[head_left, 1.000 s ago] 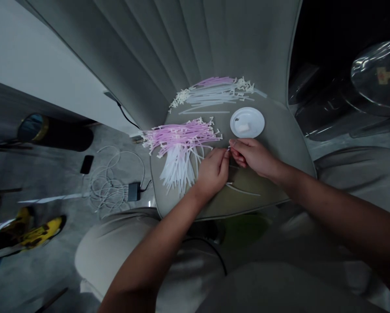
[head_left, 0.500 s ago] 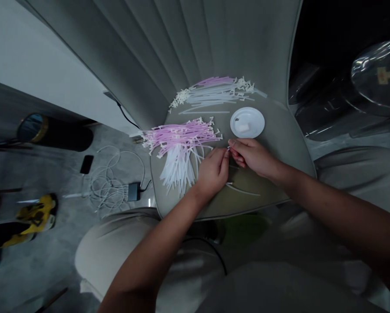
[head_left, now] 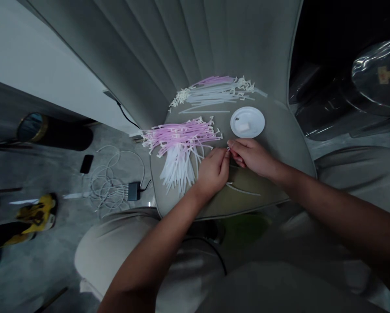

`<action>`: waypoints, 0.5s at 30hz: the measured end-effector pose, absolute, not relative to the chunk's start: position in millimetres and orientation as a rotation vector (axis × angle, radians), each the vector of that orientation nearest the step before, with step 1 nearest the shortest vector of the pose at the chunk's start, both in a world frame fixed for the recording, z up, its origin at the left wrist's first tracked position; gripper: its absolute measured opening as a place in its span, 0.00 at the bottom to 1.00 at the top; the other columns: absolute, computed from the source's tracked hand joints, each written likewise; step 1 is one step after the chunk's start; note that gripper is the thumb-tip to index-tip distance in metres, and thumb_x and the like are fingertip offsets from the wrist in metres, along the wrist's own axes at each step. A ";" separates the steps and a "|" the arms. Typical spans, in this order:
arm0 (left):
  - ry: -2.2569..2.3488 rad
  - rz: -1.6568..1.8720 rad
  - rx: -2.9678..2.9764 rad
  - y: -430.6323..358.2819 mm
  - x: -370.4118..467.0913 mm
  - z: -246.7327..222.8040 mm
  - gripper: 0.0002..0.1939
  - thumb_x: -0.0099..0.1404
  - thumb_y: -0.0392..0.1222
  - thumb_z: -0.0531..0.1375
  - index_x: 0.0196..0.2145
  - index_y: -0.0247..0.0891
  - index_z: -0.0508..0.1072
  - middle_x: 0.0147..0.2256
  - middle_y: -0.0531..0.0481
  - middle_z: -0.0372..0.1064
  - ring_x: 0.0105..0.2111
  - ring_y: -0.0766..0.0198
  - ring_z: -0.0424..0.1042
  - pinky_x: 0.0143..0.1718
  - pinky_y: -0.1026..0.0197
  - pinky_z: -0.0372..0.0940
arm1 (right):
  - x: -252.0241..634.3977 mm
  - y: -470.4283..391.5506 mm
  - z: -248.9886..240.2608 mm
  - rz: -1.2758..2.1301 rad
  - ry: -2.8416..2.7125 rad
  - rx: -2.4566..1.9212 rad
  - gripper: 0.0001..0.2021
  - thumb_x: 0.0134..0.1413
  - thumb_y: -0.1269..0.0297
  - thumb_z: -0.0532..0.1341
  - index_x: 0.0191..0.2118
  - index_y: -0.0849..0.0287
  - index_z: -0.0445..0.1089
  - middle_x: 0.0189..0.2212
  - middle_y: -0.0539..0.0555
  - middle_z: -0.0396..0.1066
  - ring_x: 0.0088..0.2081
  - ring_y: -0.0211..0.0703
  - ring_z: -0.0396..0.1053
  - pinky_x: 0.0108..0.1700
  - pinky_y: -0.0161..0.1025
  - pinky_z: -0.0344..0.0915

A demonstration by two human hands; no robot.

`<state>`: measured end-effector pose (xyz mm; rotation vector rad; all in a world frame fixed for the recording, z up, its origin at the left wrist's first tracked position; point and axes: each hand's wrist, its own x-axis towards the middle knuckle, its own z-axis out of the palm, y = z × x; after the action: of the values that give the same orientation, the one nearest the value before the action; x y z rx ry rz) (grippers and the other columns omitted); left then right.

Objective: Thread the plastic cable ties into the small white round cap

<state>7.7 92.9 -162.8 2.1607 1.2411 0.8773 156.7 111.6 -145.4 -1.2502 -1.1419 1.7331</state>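
My left hand is closed in a pinch at the middle of a grey chair seat. Its fingertips meet those of my right hand, also pinched shut. A tiny pale piece shows between them, too small to name. A thin whitish strand lies below my left hand, one end hidden by it. To the left are a pile of pink strips with small white end pieces and a fan of white strips. Above my right hand sits a white dish with a white block in it.
More white strips with pale tips lie along the chair's backrest. On the floor at left are coiled white cables, a black box, a phone and another person's yellow shoe.
My right fingertips shift very slightly to the left, staying against the left ones. The piles and the dish stay where they were.
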 end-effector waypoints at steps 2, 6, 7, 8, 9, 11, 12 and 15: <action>1.242 0.874 2.165 93.0 7.6 -163.3 0.14 0.73 0.40 0.45 0.33 0.38 0.66 0.31 0.48 0.68 0.34 0.62 0.68 0.37 0.59 0.61 | 157.8 112.0 -146.9 1.746 -1.151 -1.225 0.19 0.64 0.62 0.53 0.20 0.59 0.57 0.14 0.43 0.54 0.14 0.28 0.51 0.17 0.30 0.48; 1.249 0.861 2.172 93.0 7.3 -163.9 0.13 0.73 0.41 0.46 0.34 0.38 0.67 0.32 0.48 0.68 0.35 0.62 0.68 0.38 0.59 0.62 | 159.9 112.3 -149.2 1.778 -1.138 -1.177 0.19 0.64 0.61 0.52 0.21 0.59 0.57 0.14 0.43 0.53 0.15 0.28 0.51 0.17 0.30 0.48; 1.251 0.862 2.174 93.0 7.2 -164.1 0.13 0.73 0.41 0.46 0.34 0.38 0.67 0.32 0.48 0.68 0.35 0.62 0.68 0.38 0.59 0.62 | 160.0 112.2 -149.1 1.788 -1.128 -1.178 0.19 0.64 0.61 0.52 0.21 0.59 0.57 0.14 0.43 0.53 0.15 0.28 0.51 0.17 0.30 0.47; 1.253 0.861 2.176 92.9 7.2 -164.3 0.13 0.73 0.41 0.46 0.34 0.38 0.67 0.32 0.48 0.68 0.35 0.62 0.68 0.38 0.59 0.62 | 160.1 112.1 -148.9 1.796 -1.117 -1.181 0.19 0.64 0.61 0.52 0.21 0.59 0.57 0.14 0.43 0.53 0.15 0.28 0.50 0.17 0.30 0.47; 1.255 0.859 2.177 92.9 7.1 -164.4 0.14 0.73 0.41 0.46 0.34 0.38 0.67 0.32 0.48 0.68 0.35 0.62 0.68 0.38 0.59 0.62 | 160.2 112.0 -148.6 1.803 -1.105 -1.185 0.19 0.64 0.61 0.52 0.21 0.59 0.57 0.14 0.43 0.52 0.15 0.28 0.50 0.17 0.30 0.47; 1.262 0.852 2.180 93.0 7.0 -164.6 0.14 0.73 0.41 0.45 0.34 0.38 0.67 0.31 0.48 0.68 0.34 0.62 0.68 0.38 0.59 0.62 | 160.3 111.9 -148.1 1.814 -1.087 -1.183 0.19 0.64 0.60 0.53 0.21 0.59 0.57 0.14 0.43 0.52 0.15 0.28 0.49 0.17 0.30 0.47; 1.264 0.850 2.183 93.0 7.1 -164.6 0.14 0.73 0.41 0.45 0.34 0.38 0.67 0.31 0.48 0.68 0.34 0.62 0.68 0.37 0.59 0.62 | 160.4 111.9 -148.1 1.819 -1.081 -1.178 0.19 0.64 0.60 0.53 0.21 0.59 0.57 0.14 0.43 0.52 0.15 0.28 0.48 0.17 0.30 0.46; 1.263 0.853 2.185 92.9 7.3 -164.4 0.13 0.73 0.41 0.46 0.35 0.38 0.67 0.31 0.48 0.68 0.34 0.62 0.68 0.37 0.59 0.62 | 161.0 112.1 -148.8 1.834 -1.058 -1.160 0.19 0.64 0.59 0.53 0.21 0.59 0.57 0.14 0.43 0.51 0.15 0.28 0.48 0.17 0.30 0.45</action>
<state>7.3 92.9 -164.4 2.1848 1.2629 0.8526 161.0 112.1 -148.8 -1.1603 -1.0580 1.8343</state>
